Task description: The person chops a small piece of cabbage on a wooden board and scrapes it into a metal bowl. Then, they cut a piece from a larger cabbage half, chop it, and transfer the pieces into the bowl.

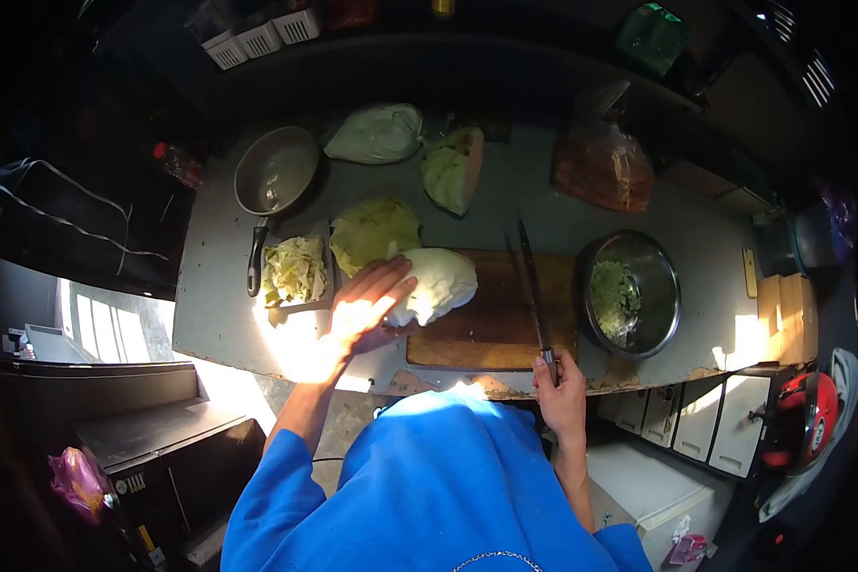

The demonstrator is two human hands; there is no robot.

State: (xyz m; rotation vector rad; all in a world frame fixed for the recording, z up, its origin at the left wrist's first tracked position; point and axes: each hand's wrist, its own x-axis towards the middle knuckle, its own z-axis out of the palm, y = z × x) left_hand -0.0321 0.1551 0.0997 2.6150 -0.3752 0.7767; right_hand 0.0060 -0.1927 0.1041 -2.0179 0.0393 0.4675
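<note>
On the left end of the wooden cutting board [486, 324] lies a pale cabbage piece [441, 286]. My left hand [372, 296] rests on its left side with the fingers apart. My right hand [561, 383] is closed round the handle of a long knife [534, 291], whose blade points away from me over the board's right part. Loose green outer leaves [377, 234] lie behind the cabbage. A container of cut leaf pieces [296, 271] stands left of them. Right of the board, a steel bowl [665, 315] holds shredded cabbage [614, 300].
A pan [276, 172] stands at the back left, near a white plastic bag [377, 133]. Behind the board lies a cut cabbage half [453, 170]. A bag with reddish contents [602, 172] sits at the back right. Cardboard [787, 319] is at the right edge.
</note>
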